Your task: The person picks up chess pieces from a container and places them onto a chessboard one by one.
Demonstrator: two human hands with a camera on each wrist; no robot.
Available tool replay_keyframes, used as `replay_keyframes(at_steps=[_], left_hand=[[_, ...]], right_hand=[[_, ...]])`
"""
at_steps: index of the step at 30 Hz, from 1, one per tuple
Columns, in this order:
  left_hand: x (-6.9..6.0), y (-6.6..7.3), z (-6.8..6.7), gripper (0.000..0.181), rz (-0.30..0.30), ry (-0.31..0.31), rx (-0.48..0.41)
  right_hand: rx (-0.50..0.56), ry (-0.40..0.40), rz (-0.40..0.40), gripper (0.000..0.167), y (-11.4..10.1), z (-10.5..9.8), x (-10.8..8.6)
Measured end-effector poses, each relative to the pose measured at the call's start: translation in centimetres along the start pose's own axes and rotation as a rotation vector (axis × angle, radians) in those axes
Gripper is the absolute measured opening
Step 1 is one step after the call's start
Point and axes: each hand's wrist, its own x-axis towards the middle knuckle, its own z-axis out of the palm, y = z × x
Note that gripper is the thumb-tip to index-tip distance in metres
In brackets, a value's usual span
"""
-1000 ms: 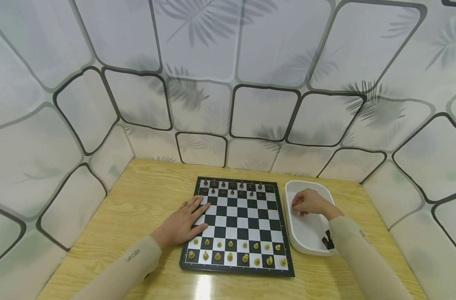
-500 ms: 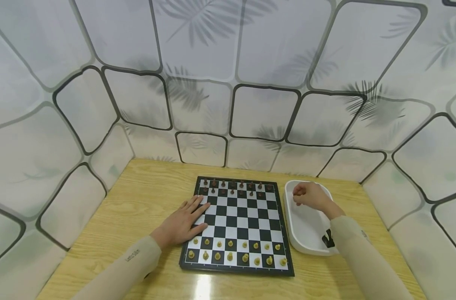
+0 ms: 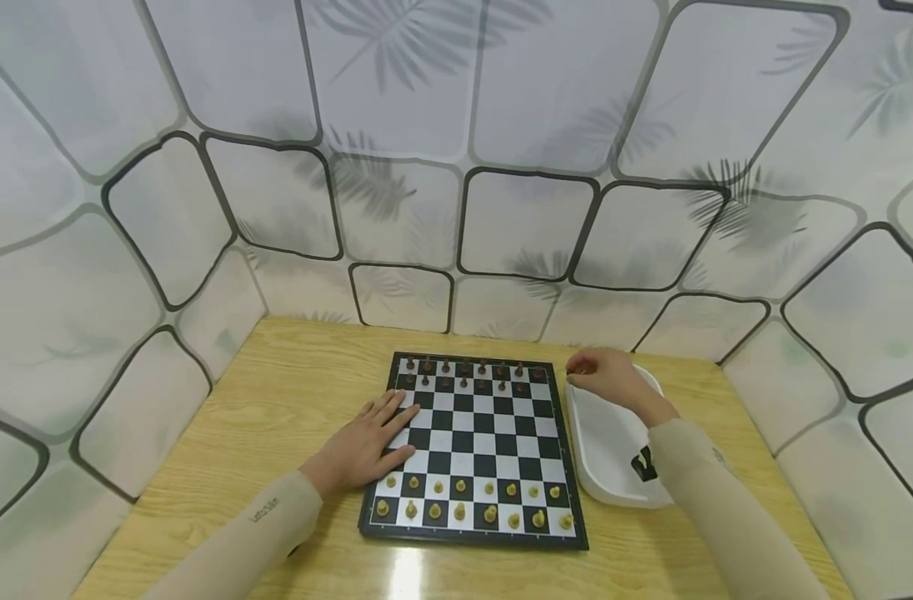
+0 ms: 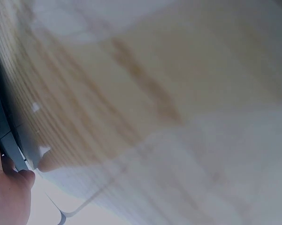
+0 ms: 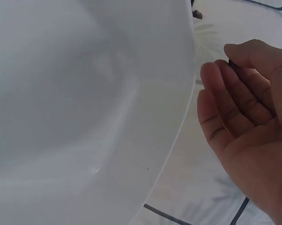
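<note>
A chessboard (image 3: 464, 425) lies on the table, with yellow chess pieces (image 3: 459, 510) in the near rows and dark red-brown ones (image 3: 464, 382) in the far rows. My left hand (image 3: 362, 442) rests spread on the board's left edge. At the far left rim of a white tray (image 3: 609, 437), my right hand (image 3: 612, 382) is raised with thumb and fingertips together. In the right wrist view, that hand (image 5: 253, 112) pinches a small dark chess piece (image 5: 231, 62), mostly hidden by the fingers. The left wrist view shows mainly blurred table (image 4: 94, 103) and part of the hand.
The tray stands close against the board's right side. A small black object (image 3: 642, 464) shows beside the right cuff, over the tray. Patterned fabric walls (image 3: 531, 225) enclose the wooden table (image 3: 298, 367) at the back and sides.
My right hand has risen from inside the tray and moved left and away, to its far left rim by the board. My left hand stays in place.
</note>
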Motion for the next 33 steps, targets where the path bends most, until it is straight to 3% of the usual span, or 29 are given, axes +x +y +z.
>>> replay_keyframes(at_steps=[16, 33], left_hand=[[-0.1, -0.2, 0.2, 0.076, 0.006, 0.003, 0.010], [-0.1, 0.0, 0.0, 0.075, 0.008, 0.009, 0.008]], right_hand=[[-0.064, -0.001, -0.051, 0.015, -2.2, 1.8, 2.5], [-0.161, -0.115, -0.070, 0.015, -2.2, 3.7, 3.7]])
